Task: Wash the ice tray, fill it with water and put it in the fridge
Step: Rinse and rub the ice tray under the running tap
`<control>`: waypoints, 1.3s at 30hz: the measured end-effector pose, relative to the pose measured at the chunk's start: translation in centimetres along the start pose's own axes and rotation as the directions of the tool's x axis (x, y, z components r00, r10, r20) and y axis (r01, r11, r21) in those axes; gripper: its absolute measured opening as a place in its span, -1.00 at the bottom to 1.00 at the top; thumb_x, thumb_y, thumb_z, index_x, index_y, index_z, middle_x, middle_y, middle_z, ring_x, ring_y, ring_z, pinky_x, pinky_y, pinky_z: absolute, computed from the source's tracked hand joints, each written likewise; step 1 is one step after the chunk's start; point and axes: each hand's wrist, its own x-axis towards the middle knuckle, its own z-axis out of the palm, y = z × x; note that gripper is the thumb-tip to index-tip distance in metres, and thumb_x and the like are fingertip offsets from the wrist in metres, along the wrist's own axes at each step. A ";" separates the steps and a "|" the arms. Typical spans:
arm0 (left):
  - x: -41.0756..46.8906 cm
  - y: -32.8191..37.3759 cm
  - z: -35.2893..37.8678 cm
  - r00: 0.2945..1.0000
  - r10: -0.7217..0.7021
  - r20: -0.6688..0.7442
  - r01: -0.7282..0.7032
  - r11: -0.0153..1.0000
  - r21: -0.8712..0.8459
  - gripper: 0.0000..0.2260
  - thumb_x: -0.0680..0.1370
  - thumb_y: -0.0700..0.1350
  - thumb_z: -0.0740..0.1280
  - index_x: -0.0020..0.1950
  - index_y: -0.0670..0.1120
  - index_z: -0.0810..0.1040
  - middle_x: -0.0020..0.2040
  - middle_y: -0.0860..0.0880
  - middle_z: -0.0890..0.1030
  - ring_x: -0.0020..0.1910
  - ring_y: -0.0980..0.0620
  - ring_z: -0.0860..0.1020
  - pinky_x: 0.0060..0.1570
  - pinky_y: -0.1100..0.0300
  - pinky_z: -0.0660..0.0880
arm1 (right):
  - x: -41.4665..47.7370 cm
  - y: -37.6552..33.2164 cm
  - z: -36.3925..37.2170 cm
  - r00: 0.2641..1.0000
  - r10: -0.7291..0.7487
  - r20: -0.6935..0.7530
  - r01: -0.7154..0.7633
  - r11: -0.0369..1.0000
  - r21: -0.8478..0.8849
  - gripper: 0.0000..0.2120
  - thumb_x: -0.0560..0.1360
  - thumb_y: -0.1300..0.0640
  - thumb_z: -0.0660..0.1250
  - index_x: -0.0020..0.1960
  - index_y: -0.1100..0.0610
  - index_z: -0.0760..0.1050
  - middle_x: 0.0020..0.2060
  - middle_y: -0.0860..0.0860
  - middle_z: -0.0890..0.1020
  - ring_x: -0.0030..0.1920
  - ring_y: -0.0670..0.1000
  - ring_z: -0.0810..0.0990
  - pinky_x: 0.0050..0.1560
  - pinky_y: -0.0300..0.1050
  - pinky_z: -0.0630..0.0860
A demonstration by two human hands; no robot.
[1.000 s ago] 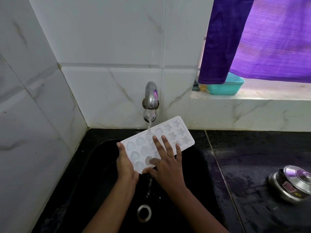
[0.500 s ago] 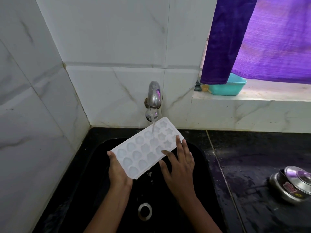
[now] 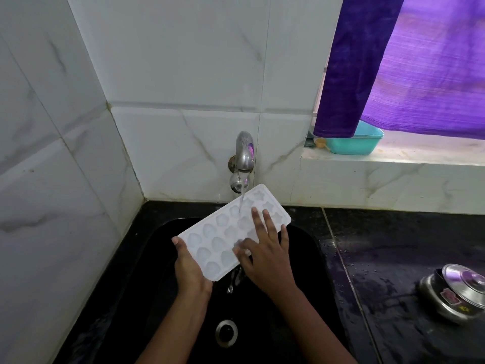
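A white ice tray with shaped cells is held tilted over the black sink, its far end up under the tap. My left hand grips the tray's near-left edge, thumb along the rim. My right hand lies flat on the tray's cells with straight, spread fingers. Water runs from the steel tap onto the tray's far cells and drips off its near edge into the sink.
The sink drain sits below the tray. A wet black counter extends right, with a steel lidded pot near the right edge. A teal tub stands on the window ledge behind a purple curtain. White tiled walls close in the left and back.
My right hand has moved from the tray's right edge back onto its cells. The tray has shifted slightly right under the stream.
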 end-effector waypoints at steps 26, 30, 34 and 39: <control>0.1 0.4 -0.6 0.999 -0.022 -0.035 0.022 1.000 0.005 -0.38 0.55 0.37 0.09 0.28 -0.11 0.49 0.13 -0.18 0.63 0.05 -0.22 0.61 -0.09 -0.02 0.56 | -0.7 -2.1 1.3 0.998 0.045 0.032 -0.045 0.999 0.007 -0.50 0.54 -0.29 -0.10 0.09 -0.05 0.50 0.51 -0.12 -0.20 0.48 -0.08 -0.38 0.43 0.10 -0.33; 0.8 0.8 -0.8 0.999 0.003 -0.042 -0.003 1.000 0.013 -0.39 0.55 0.37 0.10 0.25 -0.11 0.51 0.11 -0.16 0.64 0.00 -0.19 0.63 -0.12 -0.01 0.57 | -1.2 -1.4 2.1 0.998 -0.001 0.062 0.001 1.000 0.000 -0.54 0.55 -0.25 -0.06 0.19 -0.08 0.48 0.50 -0.13 -0.23 0.49 -0.05 -0.38 0.45 0.14 -0.28; 0.6 -0.1 -0.9 0.999 -0.028 -0.044 0.029 0.999 0.030 -0.36 0.54 0.37 0.10 0.29 -0.13 0.51 0.16 -0.20 0.62 0.09 -0.25 0.61 0.11 -0.13 0.54 | -0.9 -1.6 2.1 0.999 0.050 0.002 -0.050 0.999 0.007 -0.54 0.55 -0.27 -0.07 0.06 -0.08 0.51 0.52 -0.10 -0.18 0.51 -0.05 -0.34 0.42 0.06 -0.35; 0.8 -0.1 -0.9 0.997 -0.007 -0.082 0.009 1.000 0.024 -0.39 0.54 0.37 0.12 0.24 -0.11 0.53 0.08 -0.15 0.64 0.01 -0.20 0.63 -0.11 -0.01 0.57 | -1.1 -0.1 2.6 0.994 0.021 0.105 -0.025 0.999 0.033 -0.57 0.55 -0.27 -0.04 0.09 -0.11 0.52 0.47 -0.18 -0.29 0.47 -0.10 -0.43 0.45 0.11 -0.32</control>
